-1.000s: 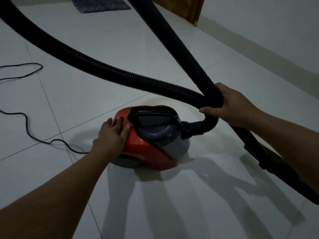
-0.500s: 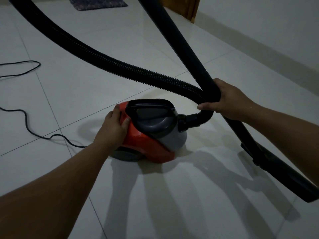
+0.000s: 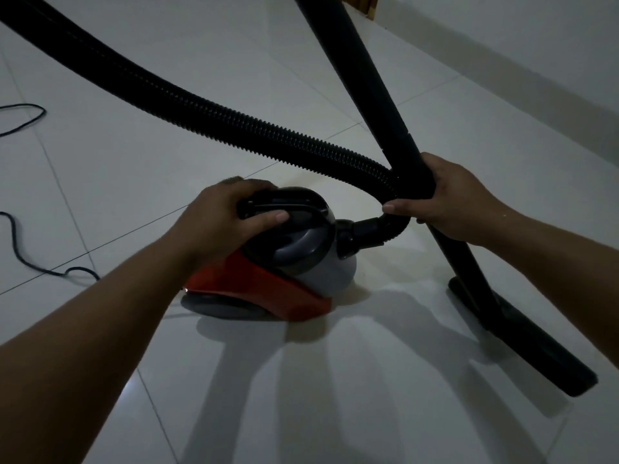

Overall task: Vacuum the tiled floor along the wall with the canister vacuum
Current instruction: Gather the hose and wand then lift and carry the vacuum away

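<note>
A red and grey canister vacuum (image 3: 301, 272) sits on the white tiled floor (image 3: 335, 396) in the middle of the view. My left hand (image 3: 224, 222) wraps around its black carry handle (image 3: 294, 202) on top. My right hand (image 3: 449, 199) grips the black wand (image 3: 378, 105) where it crosses the ribbed hose (image 3: 207, 112). The wand slants down to the flat floor nozzle (image 3: 532, 339), which rests on the tiles at the right. The hose curves from the canister's front up and away to the upper left.
The white wall (image 3: 519, 45) runs along the right with a dark strip at its base. A black power cord (image 3: 30, 259) snakes over the tiles at the left. A wooden door frame (image 3: 368, 5) shows at the top.
My left hand has moved from the canister's red rear up onto the carry handle and closed around it. The view has come closer; the mat at the top has left the frame.
</note>
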